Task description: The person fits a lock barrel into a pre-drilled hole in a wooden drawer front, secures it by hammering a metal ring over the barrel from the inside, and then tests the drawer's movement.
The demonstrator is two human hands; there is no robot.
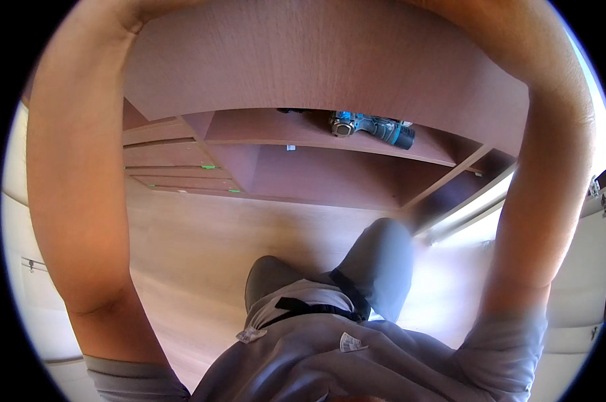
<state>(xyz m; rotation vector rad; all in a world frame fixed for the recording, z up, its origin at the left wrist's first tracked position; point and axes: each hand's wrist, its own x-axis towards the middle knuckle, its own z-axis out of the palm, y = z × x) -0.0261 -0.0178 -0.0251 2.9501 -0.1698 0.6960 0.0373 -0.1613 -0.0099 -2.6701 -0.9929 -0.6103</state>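
My left hand (pixel 157 8) and my right hand (pixel 443 12) are raised at the top of the view, beside a pinkish-brown wooden panel (pixel 316 60); their fingers are cut off by the upper edge. Below the panel, on a shelf (pixel 256 127) of a wooden cabinet, lies a blue and dark cordless power tool (pixel 363 126), with a small dark item partly hidden behind the panel's edge to its left.
Drawers with small green tabs (pixel 176 161) sit at the cabinet's left. A pale wood floor (pixel 189 228) runs under my bent legs. White panels with metal fittings (pixel 564 268) stand at both sides, with bright light at the right.
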